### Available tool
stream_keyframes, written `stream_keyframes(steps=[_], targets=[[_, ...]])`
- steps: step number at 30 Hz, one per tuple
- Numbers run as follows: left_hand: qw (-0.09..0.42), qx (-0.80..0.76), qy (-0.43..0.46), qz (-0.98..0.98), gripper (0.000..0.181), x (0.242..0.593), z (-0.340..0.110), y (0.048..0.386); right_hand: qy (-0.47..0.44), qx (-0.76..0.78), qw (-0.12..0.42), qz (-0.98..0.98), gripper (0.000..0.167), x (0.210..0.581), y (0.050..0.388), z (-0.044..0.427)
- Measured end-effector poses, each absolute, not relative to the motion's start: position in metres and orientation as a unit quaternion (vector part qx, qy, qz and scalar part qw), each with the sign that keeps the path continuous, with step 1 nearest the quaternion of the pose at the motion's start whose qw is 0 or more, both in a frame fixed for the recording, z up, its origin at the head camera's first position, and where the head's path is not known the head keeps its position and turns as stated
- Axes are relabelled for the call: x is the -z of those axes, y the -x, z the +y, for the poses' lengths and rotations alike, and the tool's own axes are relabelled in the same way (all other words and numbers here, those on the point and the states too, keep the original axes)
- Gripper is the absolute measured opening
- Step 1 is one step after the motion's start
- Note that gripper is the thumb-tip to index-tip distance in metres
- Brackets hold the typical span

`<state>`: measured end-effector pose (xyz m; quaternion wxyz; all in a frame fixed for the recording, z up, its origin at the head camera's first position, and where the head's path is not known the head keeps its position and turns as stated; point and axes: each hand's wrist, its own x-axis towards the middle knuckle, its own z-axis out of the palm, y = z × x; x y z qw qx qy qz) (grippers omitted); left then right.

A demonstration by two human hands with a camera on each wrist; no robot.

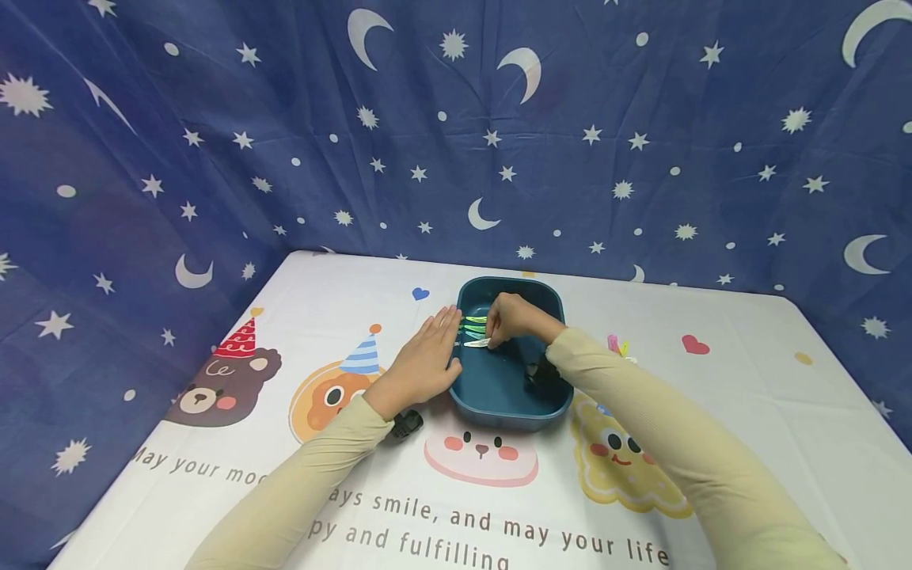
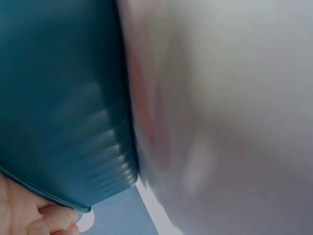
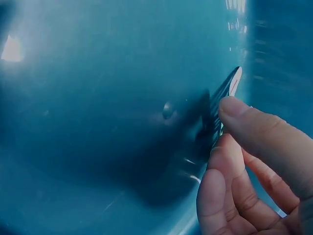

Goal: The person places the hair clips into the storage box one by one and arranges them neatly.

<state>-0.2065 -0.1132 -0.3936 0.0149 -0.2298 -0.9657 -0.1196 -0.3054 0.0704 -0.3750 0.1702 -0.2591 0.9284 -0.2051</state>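
Observation:
A dark teal plastic bin (image 1: 509, 388) stands on the table, open side up. Along its left rim sit several slim snap hair clips, yellow-green (image 1: 476, 319) and green (image 1: 473, 328), with a white hair clip (image 1: 476, 343) nearest me. My right hand (image 1: 507, 318) reaches into the bin and pinches the white clip between thumb and fingers; in the right wrist view its pale tip (image 3: 236, 78) sticks out past the thumb. My left hand (image 1: 427, 356) rests against the bin's left rim with fingers straight; in the left wrist view some fingertips (image 2: 58, 215) touch the rim.
Past my right forearm, a pink clip (image 1: 613, 343) and a yellow clip (image 1: 624, 348) lie on the table, partly hidden by the sleeve. A white cartoon-print cloth (image 1: 769, 412) covers the table. Behind it hangs a blue star-and-moon curtain (image 1: 570, 190).

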Motion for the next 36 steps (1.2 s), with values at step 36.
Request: stream_keyframes(steps=[36], targets=[[0.014,0.118,0.232,-0.965,0.069,0.395,-0.114,0.208,0.294,0.264,0.165,0.904,0.028,0.291,0.263,0.208]])
